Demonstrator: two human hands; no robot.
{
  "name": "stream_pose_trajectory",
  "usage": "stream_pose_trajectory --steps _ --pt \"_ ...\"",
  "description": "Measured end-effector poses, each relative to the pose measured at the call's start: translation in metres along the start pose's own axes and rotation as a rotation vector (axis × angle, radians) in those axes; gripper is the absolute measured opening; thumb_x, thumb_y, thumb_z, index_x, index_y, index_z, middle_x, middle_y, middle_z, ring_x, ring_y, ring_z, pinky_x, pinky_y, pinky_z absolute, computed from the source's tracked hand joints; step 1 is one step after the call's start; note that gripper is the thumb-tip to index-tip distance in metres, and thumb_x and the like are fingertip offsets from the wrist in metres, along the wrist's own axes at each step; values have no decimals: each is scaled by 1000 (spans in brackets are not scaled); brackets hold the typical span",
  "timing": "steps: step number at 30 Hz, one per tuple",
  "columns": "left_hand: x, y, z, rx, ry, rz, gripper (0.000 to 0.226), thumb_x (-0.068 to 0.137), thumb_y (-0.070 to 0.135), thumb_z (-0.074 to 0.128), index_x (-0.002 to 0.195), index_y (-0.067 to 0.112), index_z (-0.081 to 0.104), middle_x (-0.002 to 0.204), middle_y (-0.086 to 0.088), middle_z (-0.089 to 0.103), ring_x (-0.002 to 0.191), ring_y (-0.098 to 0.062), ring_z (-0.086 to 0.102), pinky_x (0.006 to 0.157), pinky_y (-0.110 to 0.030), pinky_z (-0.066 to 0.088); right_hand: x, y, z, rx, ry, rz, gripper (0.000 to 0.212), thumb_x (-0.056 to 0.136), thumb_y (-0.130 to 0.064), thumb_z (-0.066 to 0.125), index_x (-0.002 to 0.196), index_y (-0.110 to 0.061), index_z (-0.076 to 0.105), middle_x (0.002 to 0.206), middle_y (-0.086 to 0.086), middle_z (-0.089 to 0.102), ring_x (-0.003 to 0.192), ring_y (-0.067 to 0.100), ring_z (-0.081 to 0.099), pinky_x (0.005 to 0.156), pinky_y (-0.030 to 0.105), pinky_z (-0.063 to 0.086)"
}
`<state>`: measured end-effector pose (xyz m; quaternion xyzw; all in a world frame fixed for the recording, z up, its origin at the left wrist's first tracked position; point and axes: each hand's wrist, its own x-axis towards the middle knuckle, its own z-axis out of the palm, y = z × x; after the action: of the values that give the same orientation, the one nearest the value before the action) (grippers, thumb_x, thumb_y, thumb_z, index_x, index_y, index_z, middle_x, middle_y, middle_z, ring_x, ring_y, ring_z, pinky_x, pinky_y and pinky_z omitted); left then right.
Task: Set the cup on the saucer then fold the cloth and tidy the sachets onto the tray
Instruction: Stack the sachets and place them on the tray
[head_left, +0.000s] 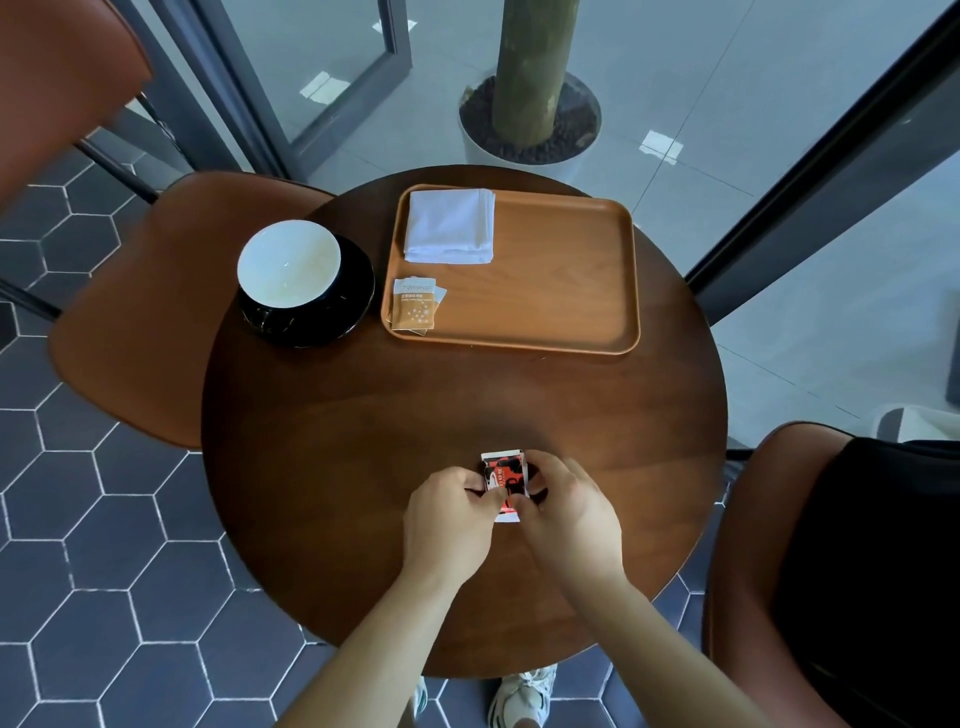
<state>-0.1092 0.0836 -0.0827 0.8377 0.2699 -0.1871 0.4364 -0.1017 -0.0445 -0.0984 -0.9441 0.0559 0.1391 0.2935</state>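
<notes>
Left hand (449, 512) and right hand (566, 514) both pinch the red sachet (505, 480) at lower centre, its long axis pointing up the frame toward the tray (561, 270), where brown sachets (414, 306) lie up-left, seemingly nearer the left hand, below the folded cloth (449, 226).

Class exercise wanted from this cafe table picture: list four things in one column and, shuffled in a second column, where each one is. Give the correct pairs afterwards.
Things
1. cup
2. folded white cloth
3. brown sachets
4. red and black sachet

Places
A. pinched between the left hand and the right hand, at the near side of the table
B. far left corner of the tray
C. on the black saucer
D. near left corner of the tray

Pairs: 1-C, 2-B, 3-D, 4-A.
</notes>
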Motion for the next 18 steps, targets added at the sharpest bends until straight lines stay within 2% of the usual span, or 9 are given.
stream_pose_trajectory --steps 3,8,11,14,16,18 --pt "-1 1 4 -74 16 -54 4 88 24 71 89 21 70 84 2 75 83 -21 71 77 -43 59 0 2 -1 34 -14 8 38 86 -25 70 123 -32 62 99 -13 59 91 14 60 67 30 52" --pt "-8 -3 10 -40 137 37 3 88 22 72 87 23 69 79 10 69 78 -13 66 69 -34 54 1 6 -3 89 -34 -19 40 84 -27 71 124 -32 62 95 -15 56 85 10 58 67 28 51" --pt "-11 -6 10 -52 149 59 7 87 21 73 84 24 68 79 13 69 78 -10 68 71 -35 55 -2 8 -5 110 -56 -42 41 85 -29 72 124 -28 62 101 -15 56 89 10 60 71 30 53" --pt "-11 -9 10 -112 114 42 5 86 21 75 86 21 70 81 11 72 80 -10 69 73 -35 56 -5 9 -10 218 -78 -19 33 85 -34 71 117 -31 63 101 -15 63 87 5 62 71 20 51" --pt "-10 -11 9 -180 94 31 6 85 18 77 87 20 72 82 10 73 76 -5 69 69 -25 56 -4 8 -14 409 -108 72 19 88 -39 70 106 -35 66 92 -15 71 82 3 65 69 19 51" --pt "-9 -11 7 -252 73 23 7 85 15 77 90 18 73 83 10 74 76 1 69 62 -13 52 0 7 -19 536 -109 143 8 91 -37 69 97 -33 72 83 -15 74 74 3 67 66 30 55"
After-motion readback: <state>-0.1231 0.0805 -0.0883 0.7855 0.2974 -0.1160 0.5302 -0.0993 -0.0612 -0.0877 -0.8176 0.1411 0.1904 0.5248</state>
